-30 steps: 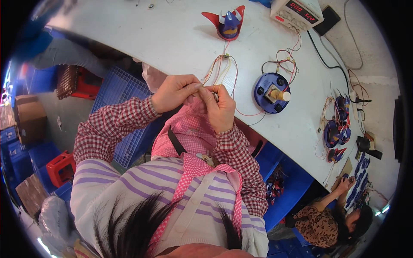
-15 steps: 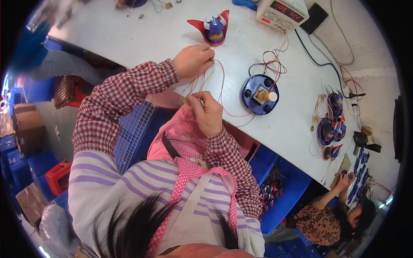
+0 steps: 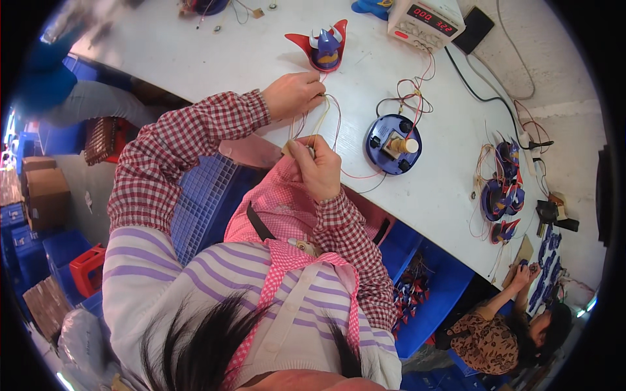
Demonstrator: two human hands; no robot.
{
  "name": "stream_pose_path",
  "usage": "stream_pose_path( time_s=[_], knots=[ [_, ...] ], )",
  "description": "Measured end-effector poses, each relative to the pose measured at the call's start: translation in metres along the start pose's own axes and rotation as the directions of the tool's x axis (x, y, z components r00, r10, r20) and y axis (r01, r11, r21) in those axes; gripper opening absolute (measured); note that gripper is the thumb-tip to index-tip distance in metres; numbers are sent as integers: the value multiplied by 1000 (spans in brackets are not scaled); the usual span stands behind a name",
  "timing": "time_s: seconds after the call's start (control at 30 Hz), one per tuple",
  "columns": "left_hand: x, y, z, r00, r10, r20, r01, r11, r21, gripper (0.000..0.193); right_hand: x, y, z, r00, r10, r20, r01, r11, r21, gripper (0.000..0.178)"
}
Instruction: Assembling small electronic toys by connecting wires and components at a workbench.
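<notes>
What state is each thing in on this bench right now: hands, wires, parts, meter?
left hand: closed on thin wires, over the table
right hand: pinching the wires' other end, nearer the body
thin wires: stretched between both hands
round blue part: flat on the white table, wired with red and black leads
red-and-blue toy piece: standing, untouched
bench meter: on, red digits lit

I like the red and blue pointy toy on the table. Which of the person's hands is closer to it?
Left. The left hand is just below the red and blue toy, pinching thin wires. The right hand sits lower, near the table edge, holding the wires' other end.
</notes>
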State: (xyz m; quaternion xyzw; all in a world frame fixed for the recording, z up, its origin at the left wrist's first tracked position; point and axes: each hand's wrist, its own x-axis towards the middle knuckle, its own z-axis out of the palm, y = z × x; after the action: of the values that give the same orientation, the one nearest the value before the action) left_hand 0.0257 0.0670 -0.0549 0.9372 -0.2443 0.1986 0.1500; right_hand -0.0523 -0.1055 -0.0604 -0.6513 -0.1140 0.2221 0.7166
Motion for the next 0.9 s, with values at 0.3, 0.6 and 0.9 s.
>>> stream_pose_path(
  time_s=[0.3,0.6,0.9],
  knots=[
    [-65,61,-34,852,-521,-48,433,753,-496,27,6,4,-8,997,74,-13,-73,996,47,14],
    [-94,109,-11,679,-718,154,476,270,-837,28,13,2,-24,962,219,165,-264,900,347,20],
    [-87,96,-20,631,-685,364,380,-135,-915,34,8,-22,-33,966,228,121,-234,972,38,23]
  ],
)
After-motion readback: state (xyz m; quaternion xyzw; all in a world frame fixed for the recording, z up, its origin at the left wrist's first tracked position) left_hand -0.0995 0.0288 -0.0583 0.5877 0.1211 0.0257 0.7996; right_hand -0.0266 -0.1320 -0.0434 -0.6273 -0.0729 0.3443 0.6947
